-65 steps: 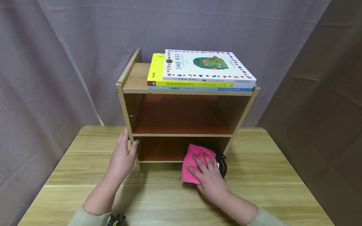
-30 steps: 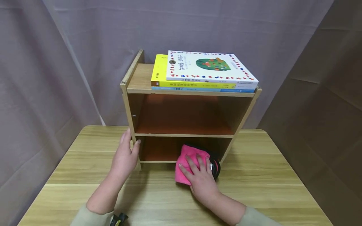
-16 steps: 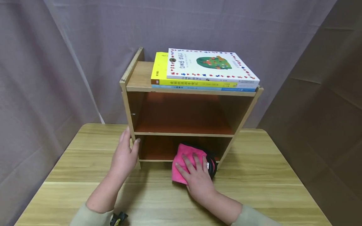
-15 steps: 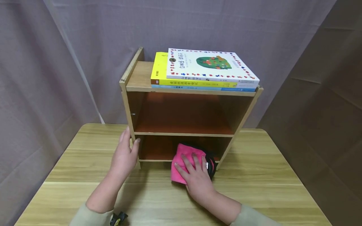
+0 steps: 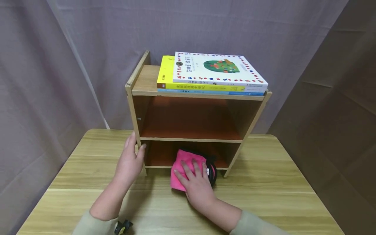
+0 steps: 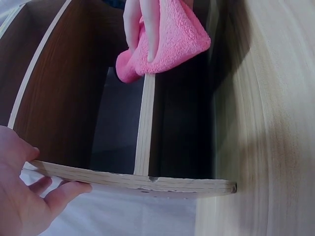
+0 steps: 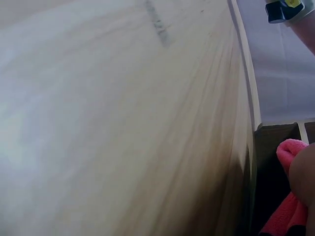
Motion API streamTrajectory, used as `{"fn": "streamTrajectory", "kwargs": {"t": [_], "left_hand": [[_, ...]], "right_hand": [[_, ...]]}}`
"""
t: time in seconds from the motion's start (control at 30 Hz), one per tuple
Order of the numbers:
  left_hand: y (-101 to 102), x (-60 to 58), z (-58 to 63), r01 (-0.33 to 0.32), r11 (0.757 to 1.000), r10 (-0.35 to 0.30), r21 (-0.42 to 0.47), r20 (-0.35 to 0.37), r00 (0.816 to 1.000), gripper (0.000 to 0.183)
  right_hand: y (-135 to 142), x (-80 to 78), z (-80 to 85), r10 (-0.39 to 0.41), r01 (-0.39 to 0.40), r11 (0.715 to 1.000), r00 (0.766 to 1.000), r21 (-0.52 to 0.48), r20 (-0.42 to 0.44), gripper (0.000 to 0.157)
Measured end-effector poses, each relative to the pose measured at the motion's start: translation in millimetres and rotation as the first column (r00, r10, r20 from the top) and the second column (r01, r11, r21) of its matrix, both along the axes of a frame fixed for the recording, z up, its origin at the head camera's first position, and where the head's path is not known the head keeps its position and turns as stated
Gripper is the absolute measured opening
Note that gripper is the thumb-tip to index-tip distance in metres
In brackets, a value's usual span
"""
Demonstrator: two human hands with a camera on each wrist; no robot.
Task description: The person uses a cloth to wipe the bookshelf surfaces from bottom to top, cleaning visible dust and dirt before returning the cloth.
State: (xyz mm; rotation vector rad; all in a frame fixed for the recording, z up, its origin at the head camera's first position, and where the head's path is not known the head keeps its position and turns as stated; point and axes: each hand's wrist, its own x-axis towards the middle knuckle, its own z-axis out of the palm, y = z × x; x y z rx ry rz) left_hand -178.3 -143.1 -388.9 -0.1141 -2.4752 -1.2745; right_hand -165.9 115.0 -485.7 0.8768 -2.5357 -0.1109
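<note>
A small wooden bookshelf (image 5: 188,140) stands on the table. My left hand (image 5: 129,163) grips its left side panel; in the left wrist view the thumb is on one face of the panel (image 6: 108,179) and the fingers on the other. A pink cloth (image 5: 188,156) with black trim and a white tag is bunched under my right hand (image 5: 198,187). Its fingers spread over the cloth, holding it against the front edge of the bottom shelf. In the left wrist view the cloth folds over that edge (image 6: 145,123); the right thumb is hidden.
On the bookshelf's top board lie stacked books: a white one (image 5: 223,67), a yellow one (image 5: 165,71) and a blue one (image 5: 188,91). The wooden table (image 5: 288,189) spreads around it. Grey curtain (image 5: 97,49) hangs behind, and a brown one (image 5: 332,107) at the right.
My right hand has slid the pink cloth leftward along the bottom shelf's front edge. The left hand keeps its grip on the side panel, and the books lie as before.
</note>
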Motion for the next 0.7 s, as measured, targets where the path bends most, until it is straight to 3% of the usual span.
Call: {"fn": "streamTrajectory", "kwargs": {"t": [0.47, 0.7], "left_hand": [[0, 1.3, -2.0, -0.023, 1.000, 0.024, 0.007, -0.031, 0.999, 0.057], [1, 0.0, -1.7, -0.013, 1.000, 0.013, 0.006, -0.005, 1.000, 0.058]], "right_hand": [[-18, -0.3, 4.9, -0.011, 0.009, 0.998, 0.999, 0.059, 0.033, 0.065], [-26, -0.1, 5.5, 0.000, 0.000, 0.999, 1.000, 0.048, 0.000, 0.062]]}}
